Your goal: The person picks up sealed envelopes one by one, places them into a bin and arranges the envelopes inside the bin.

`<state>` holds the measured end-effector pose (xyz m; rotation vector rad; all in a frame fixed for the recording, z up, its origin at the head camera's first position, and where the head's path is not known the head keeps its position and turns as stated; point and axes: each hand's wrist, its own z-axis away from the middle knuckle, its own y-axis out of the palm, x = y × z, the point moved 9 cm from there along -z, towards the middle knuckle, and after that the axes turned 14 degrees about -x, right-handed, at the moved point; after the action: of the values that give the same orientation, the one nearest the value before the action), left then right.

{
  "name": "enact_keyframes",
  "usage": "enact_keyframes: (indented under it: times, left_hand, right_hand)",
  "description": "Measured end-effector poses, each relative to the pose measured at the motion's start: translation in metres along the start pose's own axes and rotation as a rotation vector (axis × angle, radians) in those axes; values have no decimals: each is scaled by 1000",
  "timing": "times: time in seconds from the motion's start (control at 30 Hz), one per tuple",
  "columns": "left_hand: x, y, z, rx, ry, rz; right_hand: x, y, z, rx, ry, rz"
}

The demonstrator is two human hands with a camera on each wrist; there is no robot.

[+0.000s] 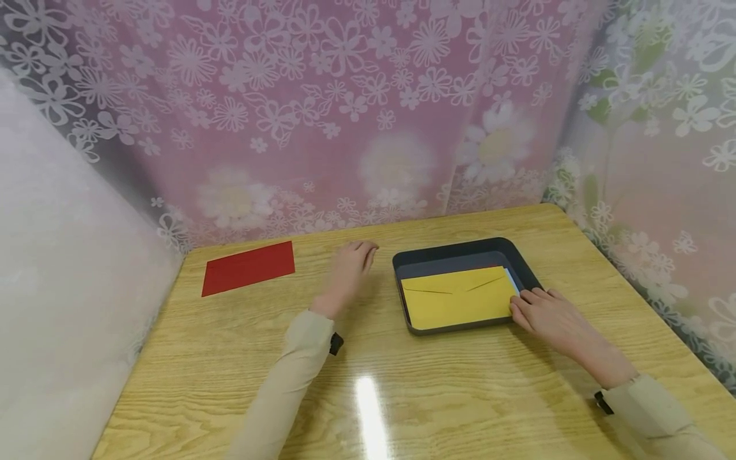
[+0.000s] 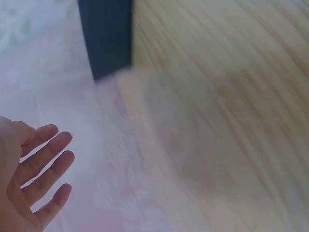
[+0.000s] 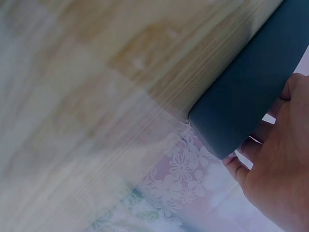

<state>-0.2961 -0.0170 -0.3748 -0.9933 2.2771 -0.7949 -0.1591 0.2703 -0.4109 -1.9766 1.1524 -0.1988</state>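
My left hand hangs over the table between a flat red rectangle of paper or an envelope and the tray. Its fingers are spread and loosely bent in the left wrist view, with nothing held. My right hand grips the right rim of a dark grey tray, at the near right corner. The right wrist view shows its fingers on the rim above the tray's outer wall. Inside the tray lies a yellow envelope, flap side up, over a light blue piece and something red, both mostly hidden.
The wood-grain table carries the tray at the right and the red piece at the back left. Flowered curtains stand along its back and right edges, and pale cloth hangs at the left.
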Motion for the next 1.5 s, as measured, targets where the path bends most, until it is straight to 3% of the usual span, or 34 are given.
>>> enact_keyframes:
  times: [0.1,0.27,0.33,0.47,0.73,0.87,0.97,1.27,1.5]
  left_hand:
    - [30,-9,10,6,-73,-18]
    - [78,-23,30,38,-154,-129]
    - [96,-27,39,83,-183,-185]
    - [125,-34,55,188,-251,-215]
    - [166,-42,86,386,-377,-213]
    - [175,-40,97,474,-400,-205]
    - [178,-40,101,505,-403,-205]
    - [168,-41,100,549,-407,-190]
    - [154,-36,99,542,-361,-187]
  right_hand:
    - [0,0,0,-9,5,0]
    - [-1,0,0,-7,19,-4]
    - [-1,0,0,-7,20,-4]
    - [-1,-1,1,-11,19,-3]
    - [0,1,2,-8,7,-3]
    - [2,0,2,-28,-13,2]
    - [2,0,3,-33,-20,6]
    - [1,0,2,-48,-12,-5]
    - [-1,1,1,-52,1,-11]
